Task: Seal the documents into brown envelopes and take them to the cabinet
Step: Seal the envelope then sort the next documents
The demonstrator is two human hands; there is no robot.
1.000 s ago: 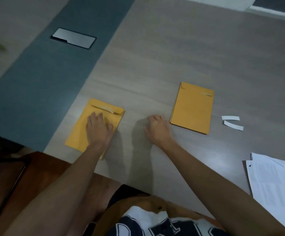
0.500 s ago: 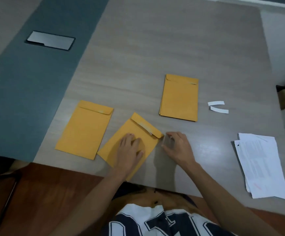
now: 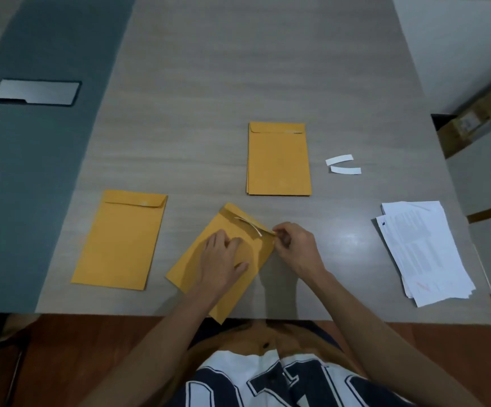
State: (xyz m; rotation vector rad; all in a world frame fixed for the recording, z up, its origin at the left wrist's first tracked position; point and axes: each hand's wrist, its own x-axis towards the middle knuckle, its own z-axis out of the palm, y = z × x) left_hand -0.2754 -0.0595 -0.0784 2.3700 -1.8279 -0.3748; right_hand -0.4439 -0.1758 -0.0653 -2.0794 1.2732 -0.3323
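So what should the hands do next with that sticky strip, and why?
Probably pull the strip the rest of the way off. The right hand pinches its end at the envelope flap's corner, it is only partly peeled, and the left hand presses the envelope flat.

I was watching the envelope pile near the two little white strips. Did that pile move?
No. The envelope pile sits just left of the white strips, same gap as before; only the camera view shifted.

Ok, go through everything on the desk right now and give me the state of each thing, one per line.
Angled envelope: flap unsealed, strip partly peeled.
Left envelope: flap folded down.
Envelope stack: lying flat, flaps down.
Peeled strips: two, loose, curled.
Document pile: loose, not enveloped.
Left hand: pressing angled envelope.
Right hand: pinching strip.
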